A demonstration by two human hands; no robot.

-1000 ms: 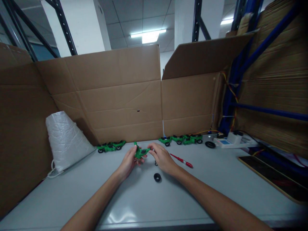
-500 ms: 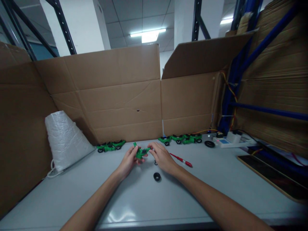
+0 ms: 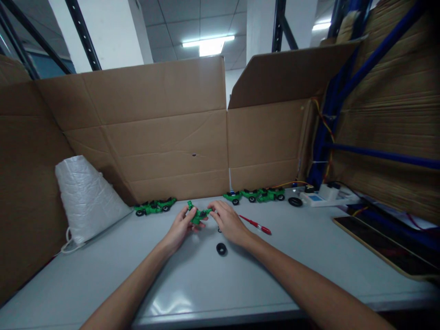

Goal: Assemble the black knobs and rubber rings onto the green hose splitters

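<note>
My left hand [image 3: 181,228] is closed around a small green plastic toy part [image 3: 197,217], holding it above the table. The fingers of my right hand [image 3: 227,221] pinch at the right end of this green part; whether a smaller piece sits between the fingertips is too small to tell. Below the hands a black toy tyre [image 3: 221,249] lies on the table. Partly hidden beside my right hand is a tiny dark ring [image 3: 219,230]. A red screwdriver [image 3: 256,225] rests just right of my right hand.
Green toy cars [image 3: 155,206] stand at the back left, with more green toy cars [image 3: 263,195] at the back right. A black ring [image 3: 295,201] lies near a white power strip [image 3: 329,197]. The white padded bag [image 3: 89,201] leans left. Cardboard walls [image 3: 165,142] enclose the table; a dark panel [image 3: 385,247] lies right.
The whole view has shifted slightly, so everything appears a little further left and up. Both hands keep their hold on the green toy part.
</note>
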